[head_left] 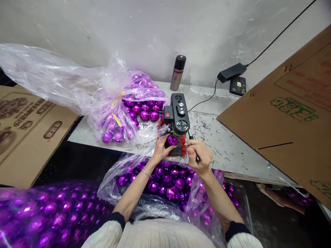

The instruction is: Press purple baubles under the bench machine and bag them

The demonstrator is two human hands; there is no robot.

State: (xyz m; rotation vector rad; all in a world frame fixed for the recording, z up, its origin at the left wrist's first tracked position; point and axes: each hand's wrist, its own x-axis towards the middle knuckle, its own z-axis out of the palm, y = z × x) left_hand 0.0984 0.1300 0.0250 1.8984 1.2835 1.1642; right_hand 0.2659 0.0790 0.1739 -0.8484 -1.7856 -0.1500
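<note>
My left hand [161,148] has its thumb and fingers closed round a shiny purple bauble [172,139]. It holds the bauble beneath the head of a small black bench press [179,110], over the press's dark base on a red mat [183,144]. A black-gripped lever [191,136] sticks out at the press's right side, and my right hand [200,155] is wrapped round it. How the bauble's top meets the press head is hidden. Just below both hands lies an opened clear bag [111,184] full of purple baubles.
A tied clear bag of purple baubles [144,115] lies left of the press. Behind stand a spray can [177,74] and a power adapter [232,72] with its cable. Small dark wire bits litter the white table [232,151]. Cardboard boxes [284,113] flank both sides.
</note>
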